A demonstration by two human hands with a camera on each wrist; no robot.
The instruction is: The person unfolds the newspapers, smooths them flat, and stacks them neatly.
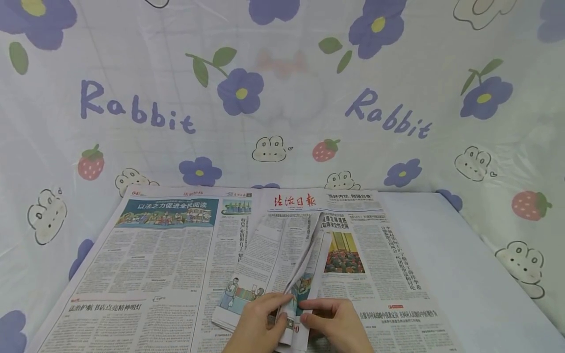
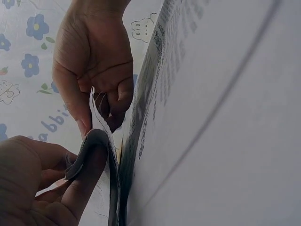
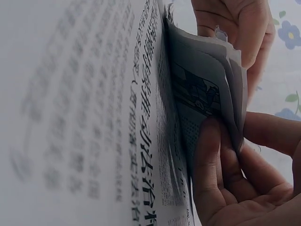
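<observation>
A folded newspaper section [image 1: 271, 255] lies at an angle on a spread newspaper [image 1: 163, 264], its right side lifted into a narrow standing fold. My left hand [image 1: 260, 326] grips the near end of that fold. In the left wrist view, the layers bend over a finger of the left hand [image 2: 61, 188]. From the right, my right hand [image 1: 337, 323] pinches the fold's other side. The right wrist view has several stacked layers [image 3: 230, 70] between thumb and fingers of the right hand [image 3: 235, 188], the left hand [image 3: 230, 28] just beyond.
The spread newspaper covers most of the white table [image 1: 446, 235], whose surface shows on the right. Behind and at both sides hangs a white curtain [image 1: 291, 162] printed with flowers, rabbits and strawberries.
</observation>
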